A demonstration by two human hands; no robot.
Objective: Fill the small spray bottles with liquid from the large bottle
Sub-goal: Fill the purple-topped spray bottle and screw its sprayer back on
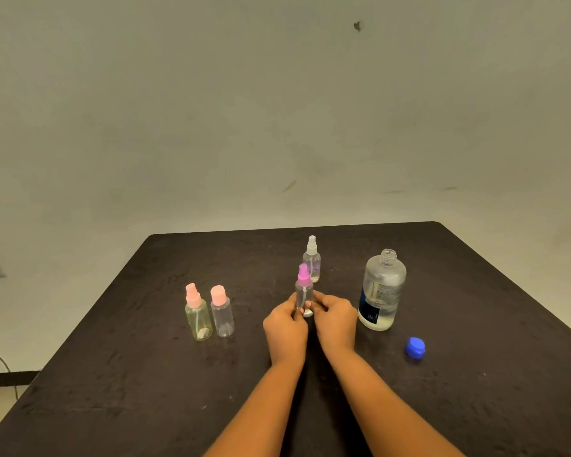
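In the head view, a dark table (139, 374) stands against a pale wall (277, 110). Near the middle of the table, the left hand (285, 324) and the right hand (335, 319) meet around the magenta spray bottle (303, 288). Both hands pinch its lower part with curled fingers, and the bottle stands upright with its sprayer on.

Just behind it stands the white spray bottle (311, 260), also upright. To the right of the hands, the large bottle (381, 291) stands upright with its neck open and some clear liquid inside. The blue cap (415, 347) lies on the table nearer the person, apart from it.

On the left, the yellowish spray bottle (197, 313) and the clear pink-capped bottle (222, 311) stand side by side, well apart from the hands.
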